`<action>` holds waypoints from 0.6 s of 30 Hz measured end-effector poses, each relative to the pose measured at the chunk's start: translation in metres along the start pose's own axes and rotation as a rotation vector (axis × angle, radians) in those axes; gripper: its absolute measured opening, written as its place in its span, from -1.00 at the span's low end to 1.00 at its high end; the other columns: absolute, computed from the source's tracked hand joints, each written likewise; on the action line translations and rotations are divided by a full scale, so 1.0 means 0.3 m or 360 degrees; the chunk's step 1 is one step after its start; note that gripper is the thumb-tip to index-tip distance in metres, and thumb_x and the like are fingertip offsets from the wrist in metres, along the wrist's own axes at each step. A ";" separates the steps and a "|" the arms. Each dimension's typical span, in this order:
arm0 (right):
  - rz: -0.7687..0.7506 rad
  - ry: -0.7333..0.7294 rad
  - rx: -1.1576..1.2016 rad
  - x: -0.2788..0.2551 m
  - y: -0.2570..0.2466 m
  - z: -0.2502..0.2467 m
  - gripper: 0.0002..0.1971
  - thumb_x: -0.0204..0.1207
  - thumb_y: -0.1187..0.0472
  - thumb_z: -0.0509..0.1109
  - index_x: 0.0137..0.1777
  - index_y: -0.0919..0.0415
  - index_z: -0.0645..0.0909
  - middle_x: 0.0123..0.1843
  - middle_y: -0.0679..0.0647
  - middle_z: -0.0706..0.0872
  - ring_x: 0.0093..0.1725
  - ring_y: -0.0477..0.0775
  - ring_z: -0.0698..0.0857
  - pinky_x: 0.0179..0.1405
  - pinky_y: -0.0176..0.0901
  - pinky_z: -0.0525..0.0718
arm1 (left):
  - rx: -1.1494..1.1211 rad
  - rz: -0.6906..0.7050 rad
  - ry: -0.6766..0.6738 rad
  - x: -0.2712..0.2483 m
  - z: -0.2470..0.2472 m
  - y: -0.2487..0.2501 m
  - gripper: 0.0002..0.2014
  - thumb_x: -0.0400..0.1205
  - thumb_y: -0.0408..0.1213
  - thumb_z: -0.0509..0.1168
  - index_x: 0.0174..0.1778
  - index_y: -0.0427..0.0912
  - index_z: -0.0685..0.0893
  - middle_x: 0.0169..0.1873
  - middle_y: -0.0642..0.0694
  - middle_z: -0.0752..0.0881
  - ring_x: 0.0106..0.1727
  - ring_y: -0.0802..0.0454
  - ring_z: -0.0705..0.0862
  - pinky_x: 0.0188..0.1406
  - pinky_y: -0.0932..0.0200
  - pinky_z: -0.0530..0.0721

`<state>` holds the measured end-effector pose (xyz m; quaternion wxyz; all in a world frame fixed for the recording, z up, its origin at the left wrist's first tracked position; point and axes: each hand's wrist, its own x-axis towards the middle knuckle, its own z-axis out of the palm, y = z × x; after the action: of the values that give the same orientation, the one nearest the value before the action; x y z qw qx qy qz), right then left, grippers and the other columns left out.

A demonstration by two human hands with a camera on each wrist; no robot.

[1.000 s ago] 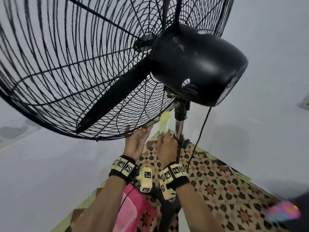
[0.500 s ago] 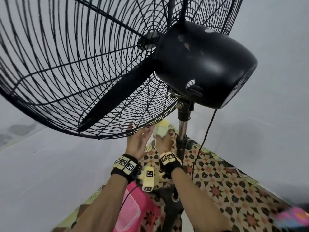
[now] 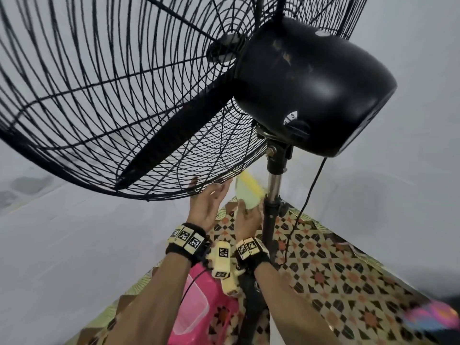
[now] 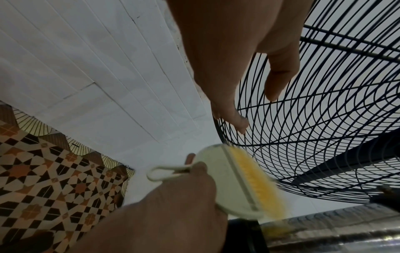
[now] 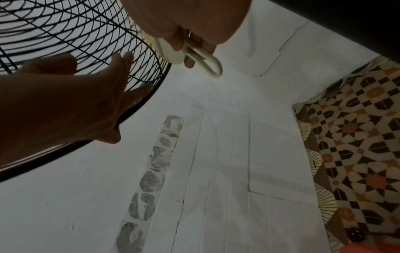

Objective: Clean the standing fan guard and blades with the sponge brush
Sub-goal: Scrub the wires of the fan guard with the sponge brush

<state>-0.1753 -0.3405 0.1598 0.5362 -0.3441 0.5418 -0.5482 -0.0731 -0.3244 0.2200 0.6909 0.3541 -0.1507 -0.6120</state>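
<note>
A big black wire fan guard [image 3: 104,100] fills the upper left of the head view, with a black blade [image 3: 179,130] inside it and the motor housing [image 3: 311,85] behind. My left hand [image 3: 206,200] reaches up with straight fingers that touch the guard's lower rim [image 4: 244,143]. My right hand [image 3: 247,216] grips a pale sponge brush [image 3: 249,192] with a yellow sponge strip [image 4: 257,181]. The brush sits just under the guard's rim, beside the stand pole [image 3: 272,185]. Its loop handle [image 5: 207,61] hangs below my fingers.
A black power cord [image 3: 306,202] hangs from the motor down to the patterned floor mat [image 3: 336,265]. A pink plastic container [image 3: 199,310] sits by the fan's base below my arms. White floor [image 3: 62,245] spreads to the left.
The right hand turned the brush from upright to slanted, nearer the pole, below the rim. The left hand stayed at the guard's lower rim. The view shifted a little.
</note>
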 end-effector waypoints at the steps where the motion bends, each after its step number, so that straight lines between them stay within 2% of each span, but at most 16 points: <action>1: 0.0018 -0.0062 -0.0099 0.010 -0.004 0.010 -0.81 0.72 0.25 0.40 0.29 0.23 0.63 0.14 0.04 0.76 0.21 0.15 0.75 0.25 -0.10 0.68 | -0.0032 0.0015 0.0021 0.000 -0.002 0.000 -0.63 0.36 -0.45 0.66 -0.03 -0.30 0.63 0.43 -0.52 0.66 0.54 -0.29 0.65 0.15 -0.03 0.82; 2: 0.0043 -0.0124 -0.0216 0.034 -0.018 0.021 -0.81 0.72 0.25 0.39 0.25 0.32 0.66 0.18 0.19 0.79 0.23 0.27 0.76 0.27 0.05 0.72 | -0.0078 0.0034 0.0036 0.005 -0.002 -0.002 -0.68 0.43 -0.51 0.58 0.02 -0.32 0.63 0.45 -0.57 0.62 0.53 -0.34 0.65 0.19 -0.03 0.82; 3: 0.0071 -0.0161 -0.0293 0.058 -0.033 0.028 -0.81 0.72 0.25 0.38 0.22 0.36 0.67 0.20 0.29 0.80 0.22 0.32 0.76 0.27 0.14 0.72 | -0.0117 0.0048 0.0028 0.003 0.001 -0.005 -0.78 0.45 -0.55 0.52 -0.05 -0.37 0.66 0.44 -0.60 0.61 0.51 -0.38 0.66 0.26 -0.03 0.80; 5: 0.0036 -0.0156 -0.0318 0.082 -0.054 0.031 -0.81 0.71 0.26 0.37 0.21 0.37 0.68 0.22 0.32 0.79 0.21 0.31 0.76 0.27 0.12 0.72 | -0.0149 0.0040 0.0016 0.001 0.007 -0.009 -0.91 0.43 -0.57 0.52 -0.26 -0.41 0.73 0.41 -0.61 0.62 0.45 -0.41 0.70 0.37 -0.02 0.75; 6: 0.0003 -0.0110 -0.0294 0.074 -0.055 0.025 -0.80 0.72 0.26 0.38 0.23 0.35 0.68 0.23 0.30 0.79 0.19 0.26 0.76 0.26 0.07 0.71 | -0.0153 0.0035 0.0019 0.000 0.011 -0.010 -0.88 0.43 -0.58 0.53 -0.19 -0.41 0.73 0.41 -0.63 0.61 0.44 -0.40 0.71 0.40 -0.03 0.73; 8: -0.0069 0.0055 -0.0116 0.035 -0.035 0.004 -0.84 0.71 0.22 0.42 0.22 0.23 0.66 0.17 0.23 0.79 0.14 0.19 0.74 0.25 0.11 0.72 | -0.0213 0.0045 0.0046 0.002 0.002 -0.010 -0.55 0.42 -0.65 0.52 0.20 -0.34 0.60 0.46 -0.66 0.54 0.46 -0.44 0.68 0.48 -0.10 0.68; 9: -0.0121 0.0109 -0.0035 0.007 -0.023 -0.007 -0.88 0.70 0.21 0.43 0.19 0.15 0.65 0.12 0.18 0.79 0.12 0.17 0.75 0.26 0.13 0.73 | -0.0231 0.0039 0.0016 -0.002 0.004 -0.007 -0.51 0.41 -0.66 0.53 0.21 -0.33 0.58 0.47 -0.68 0.52 0.47 -0.44 0.67 0.51 -0.12 0.66; 11: -0.0135 0.0080 -0.0053 -0.006 -0.012 -0.006 -0.91 0.71 0.20 0.43 0.17 0.12 0.66 0.18 0.18 0.82 0.18 0.20 0.78 0.32 0.11 0.72 | -0.0135 0.0034 -0.0002 -0.006 0.017 -0.002 -0.84 0.41 -0.57 0.55 -0.17 -0.40 0.73 0.38 -0.59 0.66 0.48 -0.37 0.68 0.53 -0.09 0.64; 12: -0.0066 0.0034 -0.0154 0.008 -0.020 0.001 -0.84 0.72 0.20 0.41 0.22 0.23 0.67 0.23 0.22 0.81 0.24 0.24 0.77 0.36 0.13 0.70 | -0.0079 0.0046 0.0001 -0.007 0.015 -0.005 -0.92 0.46 -0.54 0.53 -0.30 -0.35 0.77 0.33 -0.52 0.72 0.49 -0.33 0.68 0.55 -0.08 0.63; 14: 0.0054 -0.0104 -0.0355 0.056 -0.057 0.013 -0.73 0.73 0.24 0.38 0.32 0.41 0.61 0.30 0.31 0.76 0.30 0.32 0.73 0.37 0.09 0.68 | -0.0016 0.0049 0.0018 -0.012 0.015 -0.009 -0.87 0.54 -0.54 0.44 -0.31 -0.30 0.76 0.28 -0.48 0.77 0.50 -0.30 0.68 0.53 -0.07 0.63; 16: -0.0020 -0.0201 -0.0392 0.085 -0.091 0.015 -0.76 0.71 0.34 0.35 0.31 0.44 0.60 0.28 0.33 0.76 0.28 0.31 0.74 0.25 -0.12 0.65 | -0.0078 0.0080 0.0006 -0.013 0.015 -0.010 -0.91 0.55 -0.57 0.42 -0.25 -0.36 0.70 0.24 -0.52 0.77 0.45 -0.33 0.71 0.46 -0.07 0.69; 18: -0.0136 -0.0143 -0.0455 0.065 -0.086 0.006 -0.76 0.72 0.32 0.35 0.30 0.44 0.62 0.22 0.32 0.78 0.24 0.30 0.76 0.21 -0.09 0.67 | -0.0052 0.0069 0.0011 -0.014 0.013 -0.009 -0.86 0.57 -0.55 0.41 -0.31 -0.34 0.71 0.23 -0.49 0.78 0.43 -0.30 0.73 0.38 -0.03 0.75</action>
<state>-0.1828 -0.3639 0.1811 0.4817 -0.4639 0.5746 -0.4718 -0.0787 -0.3215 0.2219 0.7101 0.3416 -0.1459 -0.5981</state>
